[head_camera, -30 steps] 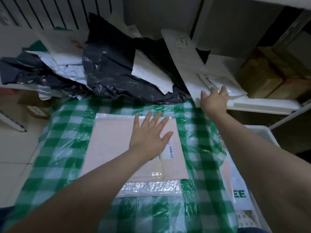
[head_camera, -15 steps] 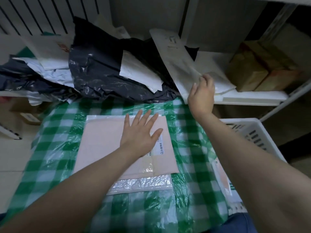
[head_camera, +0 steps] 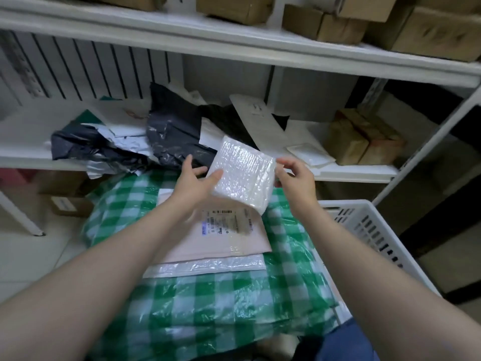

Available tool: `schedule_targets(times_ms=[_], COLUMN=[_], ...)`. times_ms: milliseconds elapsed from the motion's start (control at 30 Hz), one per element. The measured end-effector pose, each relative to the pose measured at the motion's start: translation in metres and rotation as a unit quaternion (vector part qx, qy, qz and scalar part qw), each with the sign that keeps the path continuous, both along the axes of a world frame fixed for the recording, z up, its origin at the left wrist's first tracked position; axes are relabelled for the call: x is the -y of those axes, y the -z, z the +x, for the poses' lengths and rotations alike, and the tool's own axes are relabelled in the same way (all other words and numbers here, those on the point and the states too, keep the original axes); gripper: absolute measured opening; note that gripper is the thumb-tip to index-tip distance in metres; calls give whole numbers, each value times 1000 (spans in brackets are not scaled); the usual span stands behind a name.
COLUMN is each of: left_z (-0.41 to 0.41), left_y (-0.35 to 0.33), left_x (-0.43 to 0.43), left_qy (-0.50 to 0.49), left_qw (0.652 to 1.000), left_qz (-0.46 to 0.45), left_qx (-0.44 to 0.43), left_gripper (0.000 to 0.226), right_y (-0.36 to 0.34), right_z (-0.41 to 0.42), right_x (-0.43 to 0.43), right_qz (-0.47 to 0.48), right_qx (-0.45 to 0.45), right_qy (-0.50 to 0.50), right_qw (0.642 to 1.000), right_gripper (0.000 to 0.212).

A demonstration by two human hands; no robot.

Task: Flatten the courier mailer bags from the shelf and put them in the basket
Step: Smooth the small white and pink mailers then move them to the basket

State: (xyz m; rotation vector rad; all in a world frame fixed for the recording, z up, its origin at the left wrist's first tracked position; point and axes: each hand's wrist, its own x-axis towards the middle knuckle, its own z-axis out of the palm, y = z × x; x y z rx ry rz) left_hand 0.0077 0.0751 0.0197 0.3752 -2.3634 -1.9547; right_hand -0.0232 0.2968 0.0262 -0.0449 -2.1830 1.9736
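— What is being handled?
— A white bubble-wrap mailer bag point(head_camera: 243, 178) is held up in the air between both hands. It is in front of the white metal shelf point(head_camera: 359, 174) and over the far end of the green-and-white checked plastic sheet point(head_camera: 208, 303). It is tilted, and its lower edge is curled under.

— How is it gripped?
— Its lower left side is clasped by the left hand point(head_camera: 194, 181): the thumb is laid across the front face and the fingers are spread, partly behind the bag. Its right edge is pinched by the right hand point(head_camera: 296, 178) between the thumb and curled fingertips, though the exact contact is blurred.

— What is seen beneath it?
— A flat pale pink mailer with a printed barcode label point(head_camera: 234, 244) is laid on the checked sheet. Under it a clear-and-white bubble mailer point(head_camera: 208, 265) is seen, with its near edge sticking out. Neither is touched by a hand.

— Where is the basket placed?
— The white slotted plastic basket point(head_camera: 374, 230) is set just beside the checked sheet, on the right and lower than the shelf board. Its inside is largely hidden by the right forearm, so its contents cannot be told.

— What is seen on the shelf?
— Crumpled dark grey plastic mailer bags point(head_camera: 171, 136) are heaped in the middle, with white ones mixed in at the left. A long white flat mailer point(head_camera: 256, 121) is propped against the heap. Brown taped cardboard parcels point(head_camera: 361, 142) are stacked at the right end.
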Motion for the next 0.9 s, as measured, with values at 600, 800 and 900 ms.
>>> schedule_targets(times_ms=[600, 800, 900], left_z=[72, 73, 70], left_y=[81, 91, 94], left_x=[38, 32, 34], left_qy=[187, 220, 223], left_qw=[836, 795, 795], left_qz=[-515, -559, -556], left_qx=[38, 87, 92], left_gripper=[61, 59, 59], right_y=[65, 100, 102], right_z=[53, 67, 65], right_x=[68, 92, 94], right_qz=[525, 631, 633], right_qx=[-66, 25, 33], right_qy=[-237, -264, -249], right_qw=[815, 729, 732], right_gripper=[45, 63, 65])
